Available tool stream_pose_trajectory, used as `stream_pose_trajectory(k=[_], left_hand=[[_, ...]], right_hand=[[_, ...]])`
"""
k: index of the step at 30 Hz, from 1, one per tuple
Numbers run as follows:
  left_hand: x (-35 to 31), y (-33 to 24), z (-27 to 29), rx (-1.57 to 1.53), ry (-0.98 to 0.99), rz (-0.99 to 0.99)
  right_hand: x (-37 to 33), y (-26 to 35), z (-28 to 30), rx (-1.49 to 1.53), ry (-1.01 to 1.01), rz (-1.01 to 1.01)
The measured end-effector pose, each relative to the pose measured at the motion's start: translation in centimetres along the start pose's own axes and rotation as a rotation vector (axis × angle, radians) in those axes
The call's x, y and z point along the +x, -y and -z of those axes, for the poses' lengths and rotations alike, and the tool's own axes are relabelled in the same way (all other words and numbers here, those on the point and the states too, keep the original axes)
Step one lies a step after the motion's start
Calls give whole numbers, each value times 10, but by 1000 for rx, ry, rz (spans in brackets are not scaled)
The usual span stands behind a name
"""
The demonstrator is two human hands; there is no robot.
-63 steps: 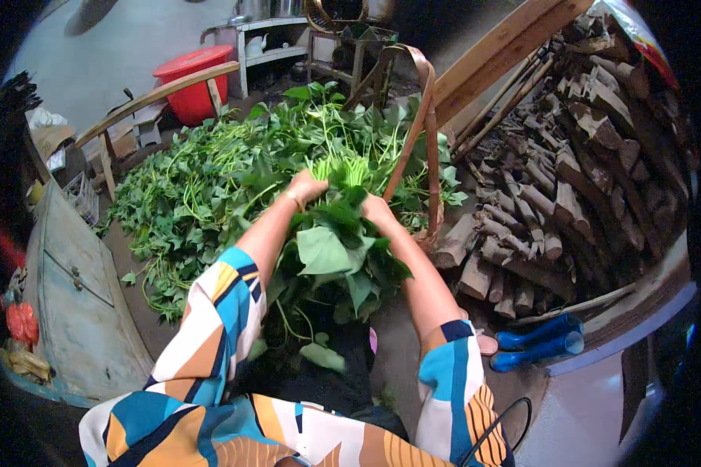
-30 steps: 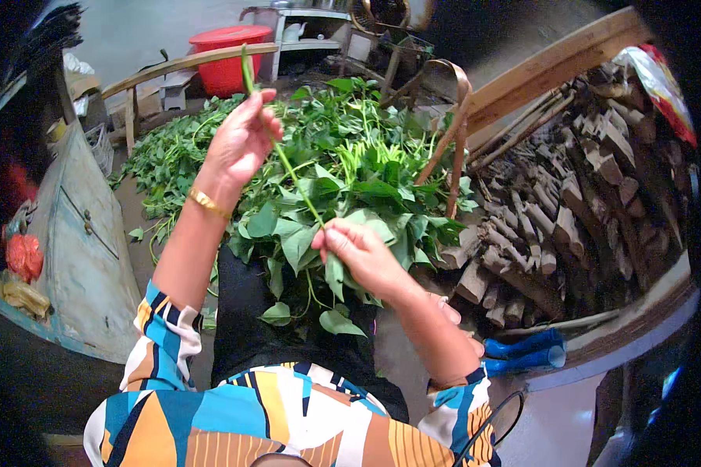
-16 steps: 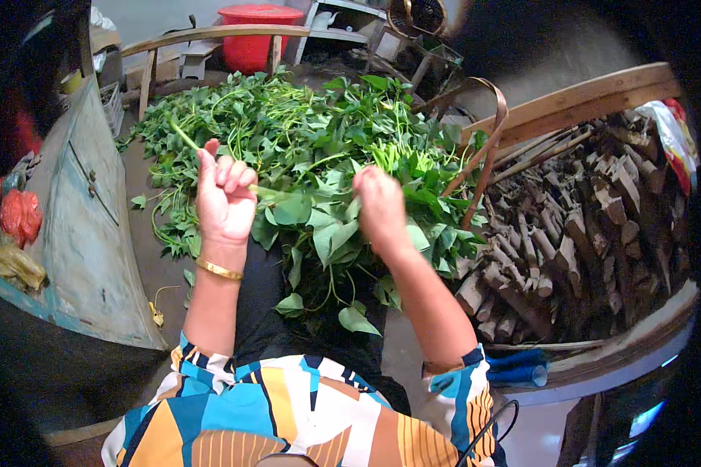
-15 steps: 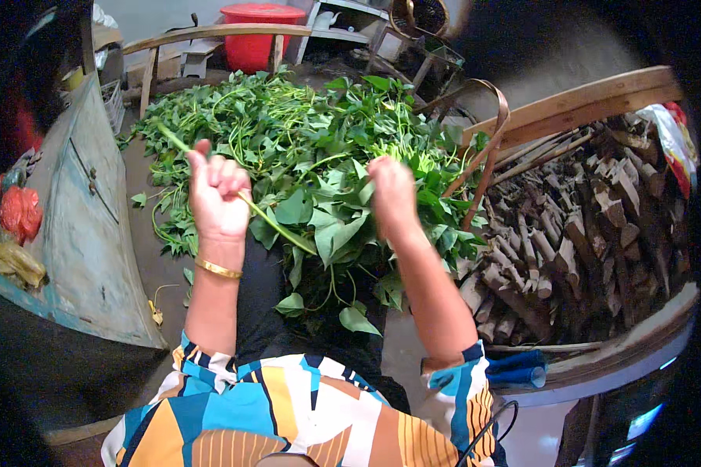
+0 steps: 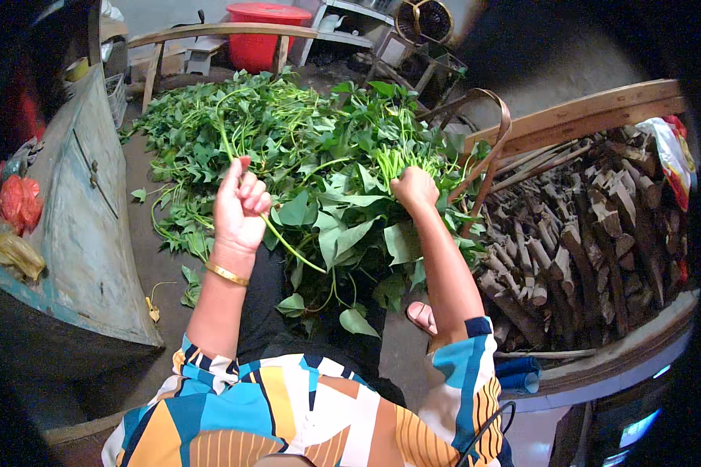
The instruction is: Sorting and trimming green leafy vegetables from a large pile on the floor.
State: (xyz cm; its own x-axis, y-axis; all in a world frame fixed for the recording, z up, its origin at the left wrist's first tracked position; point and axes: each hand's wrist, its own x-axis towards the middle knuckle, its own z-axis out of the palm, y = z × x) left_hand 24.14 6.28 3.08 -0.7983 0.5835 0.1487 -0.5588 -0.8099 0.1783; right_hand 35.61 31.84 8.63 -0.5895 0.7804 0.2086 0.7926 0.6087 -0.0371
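My left hand [image 5: 240, 208] is raised and pinches one long green stem [image 5: 288, 243] that runs up past the fingers and down toward my lap. A gold bangle sits on that wrist. My right hand [image 5: 414, 187] is closed around a bunch of leafy green stems [image 5: 350, 226], its cut ends sticking up above the fist and the broad leaves hanging down over my lap. A big heap of loose green leafy vines [image 5: 273, 132] lies on the ground just beyond both hands.
A stack of split firewood [image 5: 592, 241] fills the right side behind a wooden rail [image 5: 592, 113]. A curved brown basket handle [image 5: 494, 136] stands beside the bunch. A grey-blue cabinet [image 5: 78, 218] is at the left, a red tub [image 5: 261, 35] at the back.
My left hand lifted a single stem out of the heap and came back closer to my body. My right hand kept its hold on the bunch, shifting slightly right.
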Motion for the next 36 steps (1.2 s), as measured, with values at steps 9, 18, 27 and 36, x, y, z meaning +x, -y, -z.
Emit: stream_pose_trajectory(k=[9, 18, 27, 36], left_hand=[[5, 35, 20, -102, -96, 402], [0, 15, 6, -247, -207, 260], [1, -13, 5, -438, -48, 222], [-7, -6, -6, -395, 148, 113]], right_hand=[[-135, 46, 38, 166, -64, 731], [-165, 25, 20, 383, 79, 755], [-150, 29, 54, 254, -283, 842], [1, 18, 33, 480, -319, 269]])
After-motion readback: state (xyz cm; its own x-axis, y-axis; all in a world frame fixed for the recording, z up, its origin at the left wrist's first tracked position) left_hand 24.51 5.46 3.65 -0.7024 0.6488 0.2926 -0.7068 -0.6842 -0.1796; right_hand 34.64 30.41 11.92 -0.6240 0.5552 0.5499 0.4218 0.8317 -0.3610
